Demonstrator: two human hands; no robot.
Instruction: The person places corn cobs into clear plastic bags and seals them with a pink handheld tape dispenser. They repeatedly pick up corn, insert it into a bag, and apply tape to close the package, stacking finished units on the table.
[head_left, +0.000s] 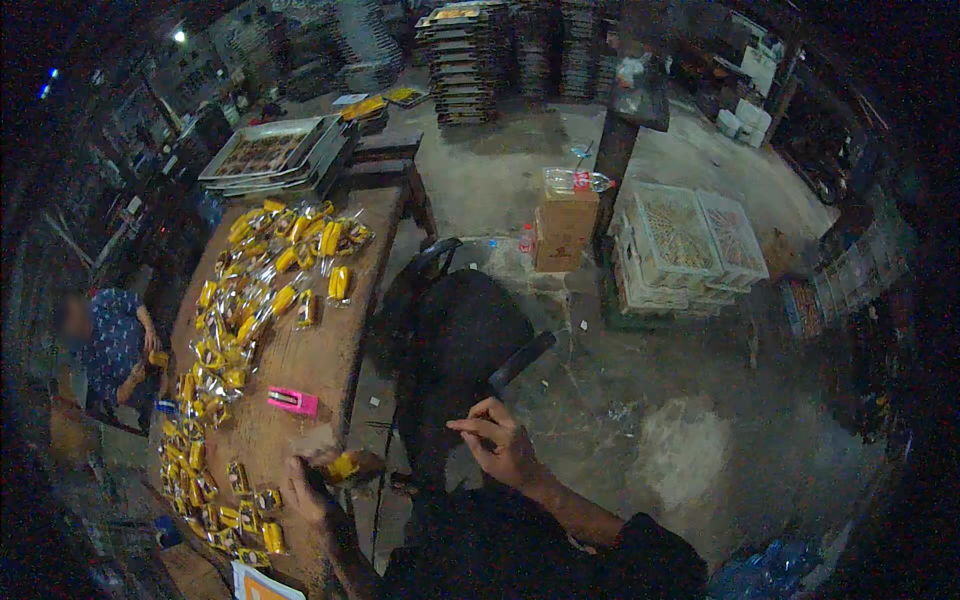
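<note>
At the near edge of the wooden table (330, 360), my left hand (306, 491) has a yellow food packet (343, 466) with clear wrapping at its fingers; motion blur hides the exact grip. My right hand (499, 446) is raised over my lap, its index finger stretched out and the others loosely bent. I see nothing held in it. Many clear-wrapped yellow packets (283, 300) spread along the table's far side, and several smaller yellow packs (247, 514) lie left of my left hand. A small pink device (292, 401) rests on bare wood beyond that hand.
Stacked metal trays (262, 146) stand at the table's far end. A black chair (465, 322) is just ahead of me. On the floor are a cardboard box (564, 232) topped by a plastic bottle (577, 181) and stacked plastic crates (675, 232). Across the table, a person (112, 345) handles a packet.
</note>
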